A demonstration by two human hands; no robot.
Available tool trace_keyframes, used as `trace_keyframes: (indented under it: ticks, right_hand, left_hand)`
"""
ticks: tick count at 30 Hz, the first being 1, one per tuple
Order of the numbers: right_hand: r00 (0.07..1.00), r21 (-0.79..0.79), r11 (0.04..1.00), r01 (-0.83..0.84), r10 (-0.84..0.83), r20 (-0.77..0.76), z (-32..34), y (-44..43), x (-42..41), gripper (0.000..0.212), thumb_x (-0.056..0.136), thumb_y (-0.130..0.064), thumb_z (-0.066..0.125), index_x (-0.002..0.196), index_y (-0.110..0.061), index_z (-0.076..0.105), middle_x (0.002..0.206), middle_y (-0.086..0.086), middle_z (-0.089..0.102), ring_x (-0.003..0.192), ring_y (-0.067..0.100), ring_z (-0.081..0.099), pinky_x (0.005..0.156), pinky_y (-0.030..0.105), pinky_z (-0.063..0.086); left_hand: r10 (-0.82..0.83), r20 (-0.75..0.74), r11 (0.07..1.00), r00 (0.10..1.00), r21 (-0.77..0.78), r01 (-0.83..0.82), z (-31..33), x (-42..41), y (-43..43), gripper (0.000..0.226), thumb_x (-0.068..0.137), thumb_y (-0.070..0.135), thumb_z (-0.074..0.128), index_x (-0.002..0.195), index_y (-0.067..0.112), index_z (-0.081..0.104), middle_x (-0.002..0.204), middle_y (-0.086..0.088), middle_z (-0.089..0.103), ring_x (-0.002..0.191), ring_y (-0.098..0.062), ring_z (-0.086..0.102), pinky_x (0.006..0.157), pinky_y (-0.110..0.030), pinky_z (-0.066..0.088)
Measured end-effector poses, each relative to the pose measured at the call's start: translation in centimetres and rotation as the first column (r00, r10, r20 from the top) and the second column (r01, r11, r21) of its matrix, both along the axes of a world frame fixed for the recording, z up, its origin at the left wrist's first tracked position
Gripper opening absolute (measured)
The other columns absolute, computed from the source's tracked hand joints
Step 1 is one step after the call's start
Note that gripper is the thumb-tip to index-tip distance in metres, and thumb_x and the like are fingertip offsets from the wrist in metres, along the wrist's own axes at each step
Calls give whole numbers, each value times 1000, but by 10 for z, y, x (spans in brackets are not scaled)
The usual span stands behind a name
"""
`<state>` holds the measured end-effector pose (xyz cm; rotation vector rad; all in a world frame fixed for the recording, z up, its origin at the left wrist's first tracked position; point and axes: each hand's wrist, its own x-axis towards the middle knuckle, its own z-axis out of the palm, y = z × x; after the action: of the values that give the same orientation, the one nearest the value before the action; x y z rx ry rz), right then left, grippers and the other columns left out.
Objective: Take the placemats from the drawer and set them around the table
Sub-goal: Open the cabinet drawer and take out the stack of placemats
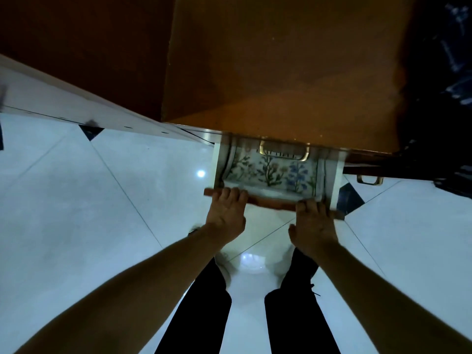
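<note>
Floral placemats lie flat inside the open drawer, and I use that drawer as my landmark. Its wooden front edge is the near side, and both of my hands sit on it: the left hand at the left end, fingers curled over the top of the edge, and the right hand at the right end, gripping the same way. The placemats lie just beyond my fingers, touched by neither hand (the printed flowers, green stems and a blue bloom, show between the hands). Above the drawer juts the orange-brown top of the cabinet, with a brass handle under its lip. Below the drawer spreads a glossy white tiled floor, where my dark trouser legs stand.
</note>
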<state>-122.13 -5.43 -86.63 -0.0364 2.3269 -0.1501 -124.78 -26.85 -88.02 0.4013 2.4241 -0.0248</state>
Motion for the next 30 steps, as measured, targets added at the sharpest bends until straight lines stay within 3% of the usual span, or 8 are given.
trace_keyframes:
  ticks: [5,7,9,11,13,20,25,30]
  right_hand:
    - [985,-33,995,89,-84,148,-6,-14,64,54,75,-33,67,117,0,59,114,23,58,104,43,55,91,52,48]
    - [981,-54,989,136,-127,147,-14,-16,74,43,74,-31,69,102,1,65,99,24,62,92,44,60,83,51,53]
    - [968,-84,975,205,-190,164,-19,-15,68,40,84,-33,53,104,0,63,104,23,61,97,43,59,86,49,51]
    - [930,-98,934,343,-323,177,-23,-13,52,41,90,-33,42,115,-4,57,119,18,56,110,38,51,94,48,46]
    - [866,-111,864,492,-472,165,-27,-10,34,39,89,-30,50,118,-4,52,122,20,51,114,39,47,96,47,45]
    - [638,24,695,719,-673,375,-37,-8,-5,61,90,-40,54,140,-10,35,140,23,38,128,43,39,103,45,39]
    - [683,24,767,641,-584,438,-42,-2,1,66,92,-48,50,147,-18,27,149,18,33,134,41,35,109,50,35]
    - [480,68,551,832,-776,409,-47,0,3,85,74,-64,60,141,-19,34,139,22,44,122,43,49,101,46,43]
  left_hand:
    - [-55,131,997,990,-43,61,-1,64,-15,51,81,28,47,129,10,46,123,-14,56,108,-35,48,95,-45,36]
    - [39,131,999,991,-30,-35,1,68,-15,45,86,32,44,125,11,51,120,-14,60,107,-34,51,94,-44,38]
    - [224,172,975,959,-47,-219,0,56,-11,41,90,35,42,124,12,49,121,-13,56,109,-34,53,92,-46,39]
    - [450,233,892,862,-72,-446,-2,38,-5,41,89,33,44,124,12,43,123,-14,50,109,-36,53,91,-51,40]
    - [629,294,769,719,-99,-632,-4,19,3,46,89,28,48,130,9,37,127,-19,45,114,-39,51,95,-53,42]
    - [888,321,425,329,-299,-854,-35,-22,28,79,93,35,55,149,2,10,149,-27,30,133,-38,38,108,-45,37]
    - [908,267,406,322,-377,-832,-45,-24,34,85,92,38,57,150,4,4,149,-29,25,132,-38,38,107,-47,39]
    - [958,184,256,219,-209,-944,-43,-12,39,62,91,22,61,139,2,27,144,-28,33,123,-41,48,99,-44,44]
